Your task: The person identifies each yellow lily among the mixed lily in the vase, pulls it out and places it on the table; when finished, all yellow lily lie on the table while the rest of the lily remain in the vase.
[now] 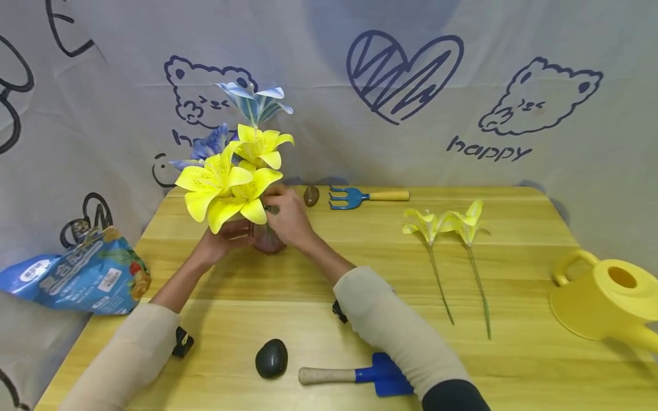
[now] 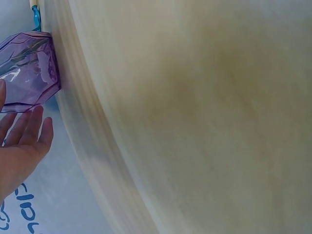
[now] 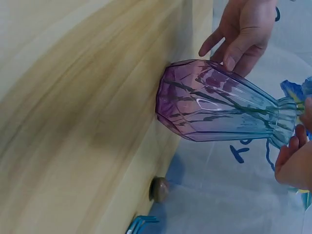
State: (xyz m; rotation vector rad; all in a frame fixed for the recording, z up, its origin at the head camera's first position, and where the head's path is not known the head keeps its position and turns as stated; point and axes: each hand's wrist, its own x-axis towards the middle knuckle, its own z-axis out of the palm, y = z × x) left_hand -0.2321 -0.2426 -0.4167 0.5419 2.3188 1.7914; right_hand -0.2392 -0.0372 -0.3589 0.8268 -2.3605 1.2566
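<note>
A faceted glass vase (image 3: 214, 105), purple at the base and blue at the neck, stands upright on the table with green stems inside. Yellow lilies (image 1: 218, 180), a pale blue lily (image 1: 254, 103) and a dark blue flower (image 1: 211, 142) rise from it. My left hand (image 1: 226, 240) rests its fairly straight fingers against the vase's side. At the vase's mouth, my right hand (image 1: 290, 217) has curled fingers by the rim and pinches a flower stem; blooms and the frame edge partly hide this grip. Two yellow lilies (image 1: 430, 227) lie on the right side of the table.
The wooden table (image 1: 288, 319) also bears a yellow watering can (image 1: 586, 302), a blue hand rake (image 1: 354, 197), a brown stone (image 1: 311, 196), a black stone (image 1: 271, 358) and a blue shovel (image 1: 385, 374). A blue bag (image 1: 97, 274) lies at the left edge. Behind hangs a printed cloth (image 1: 319, 131).
</note>
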